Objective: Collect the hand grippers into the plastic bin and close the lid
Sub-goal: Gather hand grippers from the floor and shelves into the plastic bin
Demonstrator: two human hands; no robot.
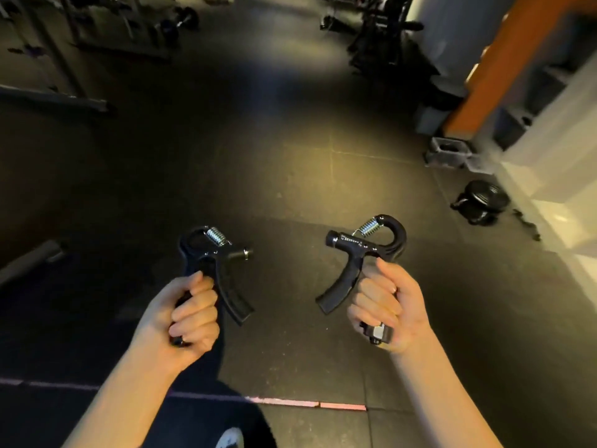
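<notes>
Curling tight, left grip (190, 313) holds 1 hand gripper (219, 263), right grip (386, 310) 2nd hand gripper (358, 253).

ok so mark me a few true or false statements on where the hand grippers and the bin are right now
1. The left hand grips the left hand gripper, and the right hand grips the right hand gripper. True.
2. Both hand grippers lie on the floor. False: both are held in the air above it.
3. An open plastic bin stands between the hands. False: no bin is in view.
4. Each hand gripper has a coiled spring near its top. True.
</notes>
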